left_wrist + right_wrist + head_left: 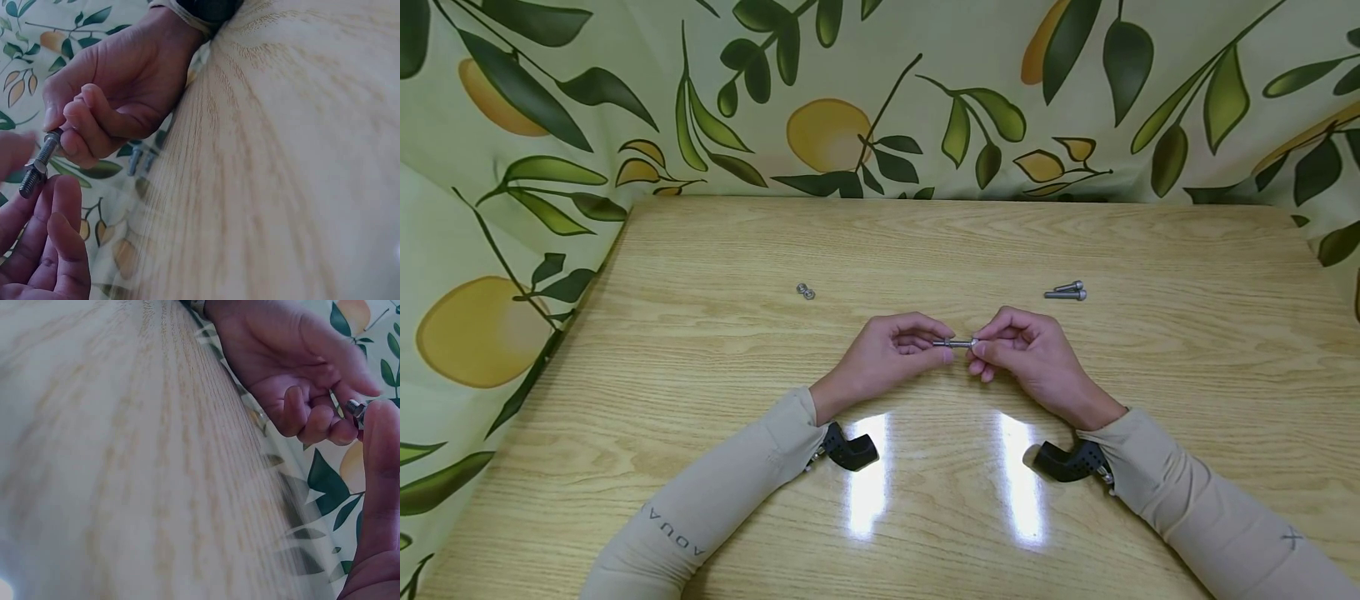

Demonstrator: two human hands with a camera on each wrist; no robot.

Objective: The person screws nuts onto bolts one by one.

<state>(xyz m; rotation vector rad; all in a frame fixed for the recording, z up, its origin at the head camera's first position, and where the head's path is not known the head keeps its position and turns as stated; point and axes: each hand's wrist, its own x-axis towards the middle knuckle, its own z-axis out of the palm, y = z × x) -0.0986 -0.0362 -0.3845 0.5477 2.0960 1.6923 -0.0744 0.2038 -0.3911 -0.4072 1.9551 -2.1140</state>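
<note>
A metal bolt (961, 343) is held level above the table, between the two hands. My right hand (1033, 358) pinches it at the head between thumb and fingertips. A hex nut (37, 167) sits around the threaded shaft near the free end, with a little thread sticking out past it. My left hand (898, 350) is at that end, its fingertips against the nut from below in the left wrist view. The left thumb (14, 153), blurred there, stands apart from the nut. In the right wrist view, a right-hand finger (381, 469) hides most of the bolt.
Two loose nuts (806, 292) lie on the wooden table (715, 333), beyond the left hand. Several bolts (1065, 291) lie beyond the right hand. A patterned cloth (962, 167) hangs along the table's back and left edges.
</note>
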